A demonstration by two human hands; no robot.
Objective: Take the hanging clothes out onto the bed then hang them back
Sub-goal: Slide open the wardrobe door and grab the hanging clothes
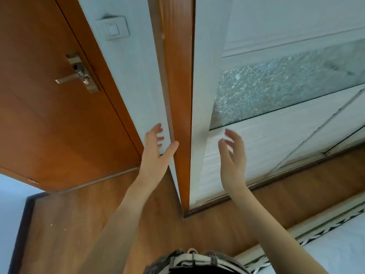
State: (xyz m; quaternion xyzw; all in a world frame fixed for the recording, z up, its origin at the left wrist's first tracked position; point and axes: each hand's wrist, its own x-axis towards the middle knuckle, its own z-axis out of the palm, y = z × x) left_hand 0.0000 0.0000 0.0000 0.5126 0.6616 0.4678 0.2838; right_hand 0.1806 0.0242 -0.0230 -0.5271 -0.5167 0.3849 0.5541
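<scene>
Since the wardrobe door (256, 147) stood shut, both hands were up before it, likely to slide it: left hand (156, 153) at 9 o'clock of its edge, right hand (235, 161) at 3. Both grips released, fingers spread, holding nothing. Hanging clothes unseen, presumably behind; bed (335, 246) at 5 o'clock.

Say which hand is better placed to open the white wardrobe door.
Probably right: the right hand is open in front of the white door, near its edge; the left hand is by the wooden panel.
</scene>
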